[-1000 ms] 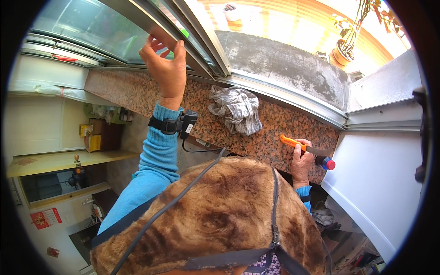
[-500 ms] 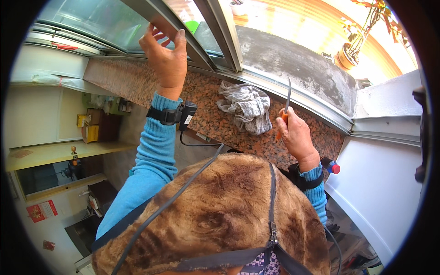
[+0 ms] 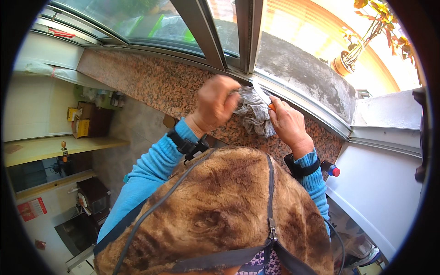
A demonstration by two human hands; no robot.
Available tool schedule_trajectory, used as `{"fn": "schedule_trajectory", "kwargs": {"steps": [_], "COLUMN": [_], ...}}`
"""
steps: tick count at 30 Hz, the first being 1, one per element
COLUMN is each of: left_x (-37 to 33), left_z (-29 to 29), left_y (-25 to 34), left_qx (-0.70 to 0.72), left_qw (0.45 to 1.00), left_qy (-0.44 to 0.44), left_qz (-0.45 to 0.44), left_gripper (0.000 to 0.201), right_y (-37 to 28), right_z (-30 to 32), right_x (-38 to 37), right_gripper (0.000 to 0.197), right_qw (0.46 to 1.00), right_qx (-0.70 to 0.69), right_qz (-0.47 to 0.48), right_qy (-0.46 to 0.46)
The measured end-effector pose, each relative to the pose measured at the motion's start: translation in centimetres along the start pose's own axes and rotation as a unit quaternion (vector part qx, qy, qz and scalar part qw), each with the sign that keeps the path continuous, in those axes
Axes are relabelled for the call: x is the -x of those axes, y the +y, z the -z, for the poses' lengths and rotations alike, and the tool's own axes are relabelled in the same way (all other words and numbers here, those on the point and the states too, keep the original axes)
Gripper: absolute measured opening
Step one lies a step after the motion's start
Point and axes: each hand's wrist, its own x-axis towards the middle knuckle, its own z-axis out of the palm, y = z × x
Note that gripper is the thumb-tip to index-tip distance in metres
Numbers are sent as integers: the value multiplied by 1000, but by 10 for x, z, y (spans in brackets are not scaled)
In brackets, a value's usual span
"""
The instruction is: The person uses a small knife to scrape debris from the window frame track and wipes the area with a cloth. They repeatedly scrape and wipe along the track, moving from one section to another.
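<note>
My right hand [image 3: 289, 123] is closed round the orange handle of a small knife [image 3: 261, 92]. Its pale blade points up and left, over the far edge of a crumpled grey rag [image 3: 255, 113]. The rag lies bunched on the speckled red-brown granite sill [image 3: 156, 85]. At the rag's left side is my left hand [image 3: 215, 104], blurred by motion with its fingers bent. Whether its fingertips touch the cloth or hold anything cannot be made out. Beyond both hands runs the metal sliding window track [image 3: 311, 103].
Grey-framed window panes [image 3: 151, 25] stand at the far left, beside an opening onto a concrete ledge [image 3: 302, 64]. A potted plant [image 3: 343, 63] is outside. A bottle with a red cap [image 3: 336, 172] sits by my right wrist. A cable [image 3: 160, 211] crosses my brown furry garment.
My left hand has come down from the window frame to the rag's left side. The knife in my right hand has tilted left, over the rag. The view has shifted slightly.
</note>
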Motion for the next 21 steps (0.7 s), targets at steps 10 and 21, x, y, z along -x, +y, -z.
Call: {"fn": "schedule_trajectory", "kwargs": {"steps": [10,21], "left_x": [60,94], "left_z": [-45,-41], "left_y": [-35,-60], "left_qx": [-37,25], "left_qw": [963,966], "left_qy": [-261,-256], "left_qz": [-51,-37], "left_gripper": [37,58], "right_y": [-21,-6], "right_z": [-20,-15], "right_x": [-59,-52], "right_gripper": [18,27], "right_qw": [999,999], "right_qx": [38,29], "right_qz": [16,-13], "right_qy": [-15,-32]}}
